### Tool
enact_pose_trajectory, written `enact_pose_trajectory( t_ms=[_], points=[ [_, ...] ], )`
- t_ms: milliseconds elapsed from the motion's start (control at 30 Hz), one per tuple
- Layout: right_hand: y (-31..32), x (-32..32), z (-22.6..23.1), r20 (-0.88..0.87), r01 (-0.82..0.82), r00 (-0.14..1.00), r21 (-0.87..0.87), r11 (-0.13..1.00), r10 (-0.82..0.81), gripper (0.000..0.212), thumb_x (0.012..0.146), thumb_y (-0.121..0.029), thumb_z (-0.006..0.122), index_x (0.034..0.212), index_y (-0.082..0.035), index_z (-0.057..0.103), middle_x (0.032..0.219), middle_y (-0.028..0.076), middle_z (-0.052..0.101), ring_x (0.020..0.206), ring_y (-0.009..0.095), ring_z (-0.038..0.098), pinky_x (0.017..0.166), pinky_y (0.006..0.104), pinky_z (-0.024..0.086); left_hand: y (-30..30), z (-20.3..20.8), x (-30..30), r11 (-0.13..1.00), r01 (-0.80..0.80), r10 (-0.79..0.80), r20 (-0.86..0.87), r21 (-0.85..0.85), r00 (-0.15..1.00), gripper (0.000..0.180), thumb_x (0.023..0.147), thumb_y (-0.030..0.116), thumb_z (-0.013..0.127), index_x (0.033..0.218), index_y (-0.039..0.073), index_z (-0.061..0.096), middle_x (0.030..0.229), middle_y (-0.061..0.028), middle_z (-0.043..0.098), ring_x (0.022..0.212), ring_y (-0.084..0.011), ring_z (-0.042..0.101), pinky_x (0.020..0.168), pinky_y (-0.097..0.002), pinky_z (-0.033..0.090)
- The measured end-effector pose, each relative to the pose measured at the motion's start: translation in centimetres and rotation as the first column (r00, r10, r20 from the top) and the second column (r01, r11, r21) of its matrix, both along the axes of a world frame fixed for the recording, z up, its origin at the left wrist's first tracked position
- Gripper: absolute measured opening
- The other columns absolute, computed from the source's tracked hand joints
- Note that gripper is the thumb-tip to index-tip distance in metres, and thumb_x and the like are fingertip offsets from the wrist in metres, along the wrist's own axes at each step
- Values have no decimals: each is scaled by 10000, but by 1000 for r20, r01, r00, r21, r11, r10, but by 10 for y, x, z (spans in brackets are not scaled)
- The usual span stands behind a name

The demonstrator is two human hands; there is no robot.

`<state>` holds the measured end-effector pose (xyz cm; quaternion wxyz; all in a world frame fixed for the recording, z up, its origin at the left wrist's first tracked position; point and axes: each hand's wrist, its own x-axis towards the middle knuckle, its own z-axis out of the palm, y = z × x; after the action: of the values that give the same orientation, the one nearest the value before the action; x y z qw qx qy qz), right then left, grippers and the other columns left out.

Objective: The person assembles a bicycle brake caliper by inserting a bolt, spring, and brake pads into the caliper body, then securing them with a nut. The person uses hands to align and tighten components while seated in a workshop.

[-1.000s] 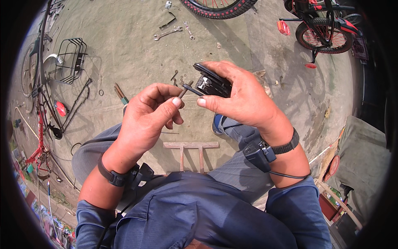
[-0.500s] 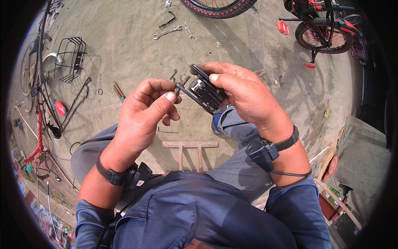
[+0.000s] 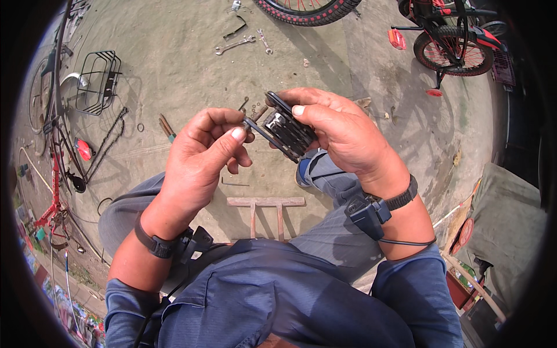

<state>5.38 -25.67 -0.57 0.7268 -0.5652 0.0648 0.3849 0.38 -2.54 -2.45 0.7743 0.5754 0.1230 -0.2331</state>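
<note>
Black metal makes up the thick block of stacked plates (image 3: 288,130) in the person's right hand (image 3: 342,124), held above the grey-green concrete ground (image 3: 185,64) between the knees. The right fingers are clamped on it, thumb on the near face, the others curled behind. A slim, straight black metal bar (image 3: 268,138) slants from the block's lower end toward the left hand (image 3: 206,148), whose thumb and forefinger are closed on its upper end. Just beside that pinch a short brownish metal rod (image 3: 260,112) shows; I cannot tell whether the left fingers grip it too, as they cover its lower end. Beyond the hands lie small dark metal rings (image 3: 254,107) and, farther off, two silver open-ended wrenches (image 3: 235,45). A thin, dark L-shaped metal key (image 3: 235,184) rests nearer the body.
</note>
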Motion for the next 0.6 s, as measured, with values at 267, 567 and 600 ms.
enact_pose_trajectory(
  t_ms=[267, 567, 600],
  points=[
    [2, -1, 1, -6, 14, 1000, -5, 1000, -14, 449, 983, -197, 511, 1355, 51, 549, 1059, 21, 673, 871, 64, 615, 734, 231, 501, 1, 0, 0, 1000, 3, -3, -10, 11, 1000, 259, 1002, 158, 633, 1225, 35, 583, 1019, -77, 689, 751, -107, 649, 618, -211, 484],
    [0, 0, -4, 19, -19, 1000, -13, 1000, 20, 427, 974, -202, 511, 1323, 32, 583, 1043, 10, 675, 859, 61, 604, 720, 234, 484, 1, 0, 0, 1000, 16, -16, -19, -3, 1000, 271, 986, 123, 657, 1226, 24, 582, 1024, -66, 695, 778, -115, 667, 637, -228, 493],
    [0, 0, -4, 19, -17, 1000, -18, 1000, 17, 427, 973, -203, 511, 1322, 33, 584, 1042, 10, 675, 858, 61, 603, 718, 234, 483, 1, 0, 0, 1000, 13, -13, -22, -5, 1000, 271, 984, 120, 659, 1226, 24, 583, 1023, -65, 695, 779, -114, 668, 637, -227, 492]
  ],
)
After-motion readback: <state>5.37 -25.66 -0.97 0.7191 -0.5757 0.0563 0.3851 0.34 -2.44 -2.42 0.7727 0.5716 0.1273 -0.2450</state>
